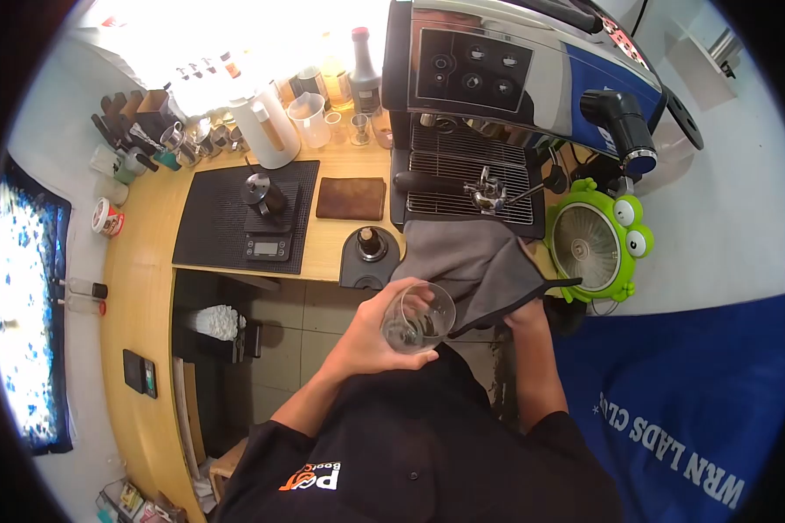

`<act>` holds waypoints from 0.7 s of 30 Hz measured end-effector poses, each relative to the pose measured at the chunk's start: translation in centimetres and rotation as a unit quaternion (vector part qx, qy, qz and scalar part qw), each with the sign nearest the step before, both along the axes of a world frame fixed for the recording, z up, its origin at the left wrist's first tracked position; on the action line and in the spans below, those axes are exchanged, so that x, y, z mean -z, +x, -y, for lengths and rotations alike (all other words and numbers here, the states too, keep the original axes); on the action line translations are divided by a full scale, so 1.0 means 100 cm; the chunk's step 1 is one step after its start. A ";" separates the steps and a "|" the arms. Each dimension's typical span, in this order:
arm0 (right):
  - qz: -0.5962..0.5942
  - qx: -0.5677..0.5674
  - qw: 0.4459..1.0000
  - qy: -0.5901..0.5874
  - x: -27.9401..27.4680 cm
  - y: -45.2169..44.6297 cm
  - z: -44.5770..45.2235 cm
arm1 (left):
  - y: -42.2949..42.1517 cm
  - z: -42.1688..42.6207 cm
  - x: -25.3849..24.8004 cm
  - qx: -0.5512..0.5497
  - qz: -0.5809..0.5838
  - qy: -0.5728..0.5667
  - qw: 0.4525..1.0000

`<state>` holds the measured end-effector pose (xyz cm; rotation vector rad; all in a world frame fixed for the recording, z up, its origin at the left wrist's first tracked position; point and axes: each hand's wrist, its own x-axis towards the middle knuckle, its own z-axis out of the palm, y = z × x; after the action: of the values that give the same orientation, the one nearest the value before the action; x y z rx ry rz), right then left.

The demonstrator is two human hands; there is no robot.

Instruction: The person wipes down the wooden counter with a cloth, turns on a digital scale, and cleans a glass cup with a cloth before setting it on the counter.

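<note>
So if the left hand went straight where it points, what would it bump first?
Probably the grey cloth, just past the glass in the left hand. How high the hand is isn't clear, so it might pass over.

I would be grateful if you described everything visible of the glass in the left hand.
The glass looks clear, smooth and colourless, with a round rim and no handle in view. The left hand grips its side, fingertips showing through the wall. It is held off the counter, beside the grey cloth. Any contents are unclear.
</note>
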<state>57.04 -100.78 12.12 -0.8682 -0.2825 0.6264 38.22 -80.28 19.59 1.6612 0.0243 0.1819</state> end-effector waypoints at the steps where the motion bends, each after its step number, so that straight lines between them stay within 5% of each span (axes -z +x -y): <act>1: 0.108 0.004 0.993 -0.042 0.000 0.001 -0.005 | 0.003 0.003 -0.001 -0.027 0.020 0.049 0.998; 2: 0.216 0.007 0.973 -0.083 0.000 0.004 -0.010 | 0.006 0.006 -0.003 -0.032 0.020 0.051 0.998; 6: 0.214 -0.096 0.972 0.003 -0.041 0.004 -0.019 | 0.006 0.019 0.003 -0.092 0.097 0.121 0.984; 8: 0.115 -0.113 0.987 -0.014 -0.061 0.001 -0.023 | 0.007 0.022 0.009 -0.108 0.125 0.117 0.979; 14: 0.156 -0.060 0.985 0.052 -0.078 -0.005 -0.008 | 0.011 0.036 0.016 -0.149 0.240 0.154 0.947; 21: 0.054 -0.165 0.973 0.149 0.009 -0.042 -0.009 | 0.032 0.041 -0.004 -0.182 0.365 0.221 0.886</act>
<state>52.85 -99.85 11.17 -0.5695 -0.6128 0.8219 41.46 -84.38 19.95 1.9290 -0.2994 1.1656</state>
